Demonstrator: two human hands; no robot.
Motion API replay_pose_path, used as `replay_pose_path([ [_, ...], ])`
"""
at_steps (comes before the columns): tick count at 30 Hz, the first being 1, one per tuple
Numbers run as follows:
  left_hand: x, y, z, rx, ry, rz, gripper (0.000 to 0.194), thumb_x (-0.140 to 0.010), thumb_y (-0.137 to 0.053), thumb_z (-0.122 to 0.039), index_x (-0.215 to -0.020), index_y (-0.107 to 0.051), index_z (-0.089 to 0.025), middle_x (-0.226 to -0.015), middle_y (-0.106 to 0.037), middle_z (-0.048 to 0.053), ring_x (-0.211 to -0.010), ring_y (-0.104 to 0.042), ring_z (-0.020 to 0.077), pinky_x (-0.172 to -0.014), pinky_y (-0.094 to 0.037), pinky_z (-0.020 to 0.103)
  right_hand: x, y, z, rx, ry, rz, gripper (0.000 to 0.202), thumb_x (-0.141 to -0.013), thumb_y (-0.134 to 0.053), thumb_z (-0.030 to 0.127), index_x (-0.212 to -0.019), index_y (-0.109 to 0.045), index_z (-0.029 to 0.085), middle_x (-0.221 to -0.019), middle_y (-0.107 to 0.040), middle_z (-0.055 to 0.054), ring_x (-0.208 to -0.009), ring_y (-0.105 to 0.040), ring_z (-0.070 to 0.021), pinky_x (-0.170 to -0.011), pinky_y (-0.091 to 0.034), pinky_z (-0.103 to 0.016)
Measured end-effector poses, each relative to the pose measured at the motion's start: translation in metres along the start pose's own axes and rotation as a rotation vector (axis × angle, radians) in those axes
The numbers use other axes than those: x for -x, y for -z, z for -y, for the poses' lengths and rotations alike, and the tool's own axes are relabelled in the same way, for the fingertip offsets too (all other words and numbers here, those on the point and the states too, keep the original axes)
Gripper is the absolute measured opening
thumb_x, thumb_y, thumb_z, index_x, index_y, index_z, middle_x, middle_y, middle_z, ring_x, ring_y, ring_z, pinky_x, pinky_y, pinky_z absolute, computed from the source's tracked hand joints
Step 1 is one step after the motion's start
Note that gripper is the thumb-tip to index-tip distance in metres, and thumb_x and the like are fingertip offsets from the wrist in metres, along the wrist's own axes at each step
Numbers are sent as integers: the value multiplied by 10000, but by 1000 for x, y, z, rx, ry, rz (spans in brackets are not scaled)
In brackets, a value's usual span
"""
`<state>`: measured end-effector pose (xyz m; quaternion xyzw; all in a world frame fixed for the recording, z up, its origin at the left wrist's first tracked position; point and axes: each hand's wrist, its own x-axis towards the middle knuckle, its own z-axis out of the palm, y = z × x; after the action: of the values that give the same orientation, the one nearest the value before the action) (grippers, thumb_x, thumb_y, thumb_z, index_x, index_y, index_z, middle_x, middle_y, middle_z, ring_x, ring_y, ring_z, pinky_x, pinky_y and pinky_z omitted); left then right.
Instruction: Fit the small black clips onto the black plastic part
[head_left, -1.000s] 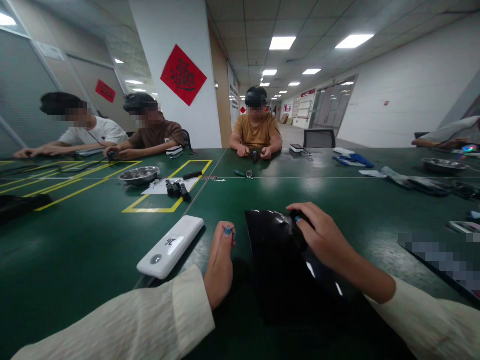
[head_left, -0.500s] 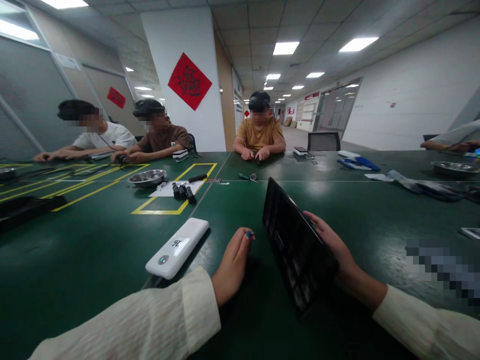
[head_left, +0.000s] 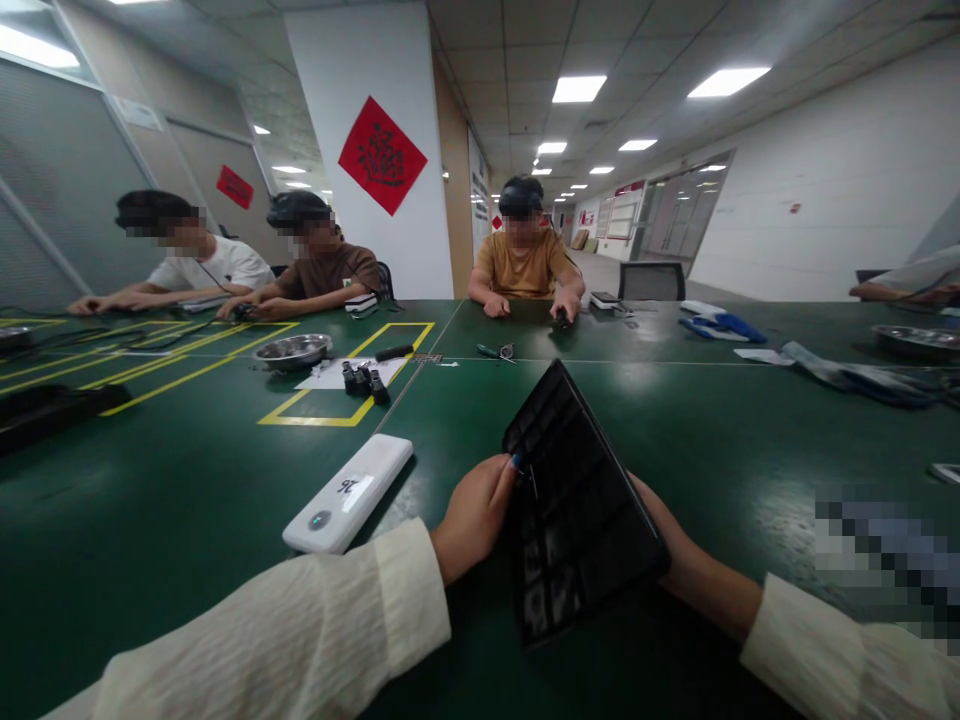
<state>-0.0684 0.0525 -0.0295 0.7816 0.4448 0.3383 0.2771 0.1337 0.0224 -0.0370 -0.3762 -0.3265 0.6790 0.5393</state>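
A black tablet-like panel [head_left: 585, 510] with a glossy face is held tilted above the green table. My right hand [head_left: 667, 530] grips its right edge from behind, with most of the fingers hidden. At the panel's left edge is my left hand [head_left: 476, 510], its thumb and fingers pinched on a small blue thing [head_left: 517, 461] too small to name. A white power bank [head_left: 349, 495] marked 26 lies on the table left of my left hand.
Black clips [head_left: 365, 382] and a dark rod rest on white paper beside a metal bowl [head_left: 292, 350]. Green-handled pliers [head_left: 496, 352] lie farther ahead. Blue-and-white items [head_left: 716, 322] are at the back right. Several people sit round the table [head_left: 225, 590].
My left hand has moved right to the panel's left edge. The panel has turned, showing more of its glossy face. The person opposite has moved one hand to the right.
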Motion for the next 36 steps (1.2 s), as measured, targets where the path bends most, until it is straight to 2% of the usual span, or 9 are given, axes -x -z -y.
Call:
replay_pose_path([
  [4,2,-1,-4,-99,-50,-1,409,-931,-193,-393,-808,-511,-167,-823,-584,78,-807,-546,218,-760,-446,343,4,-1,2,36,28,11,552,-595,-729,317,-1128,-593,271,-1046,-657,-23,-894,-620,-224,-734,-495,-330],
  [12,4,1,-8,-200,-84,24,406,-931,-194,-380,-753,-498,-179,-775,-578,69,-773,-543,213,-750,-434,345,7,0,1,71,60,51,565,-649,-713,328,-1183,-541,264,-1215,-571,-42,-1045,-569,-243,-835,-478,-367],
  [20,3,1,-8,-51,-1,87,514,-931,-209,-450,-648,-527,-162,-672,-588,52,-631,-544,184,-599,-421,280,6,3,-2,47,59,59,566,-666,-697,296,-1208,-536,273,-1172,-601,-40,-1063,-562,-254,-871,-459,-401],
  [26,5,1,-10,-39,-2,49,500,-934,-196,-429,-699,-542,-155,-729,-605,76,-713,-560,209,-686,-437,314,6,3,-3,29,62,80,515,-667,-708,293,-1160,-561,284,-1166,-608,-20,-1055,-571,-231,-923,-428,-390],
  [31,6,1,-11,-86,-55,12,419,-934,-195,-382,-819,-528,-155,-856,-591,94,-839,-540,227,-801,-424,362,8,1,-1,46,61,39,503,-654,-714,288,-1138,-575,275,-1172,-602,-24,-1080,-554,-231,-956,-403,-394],
  [36,8,0,-9,-122,-63,-21,315,-917,-241,-355,-807,-475,-176,-837,-547,77,-821,-512,222,-800,-432,385,6,3,-3,62,76,58,478,-680,-687,277,-1142,-568,274,-1201,-581,-23,-1096,-543,-228,-957,-404,-392],
])
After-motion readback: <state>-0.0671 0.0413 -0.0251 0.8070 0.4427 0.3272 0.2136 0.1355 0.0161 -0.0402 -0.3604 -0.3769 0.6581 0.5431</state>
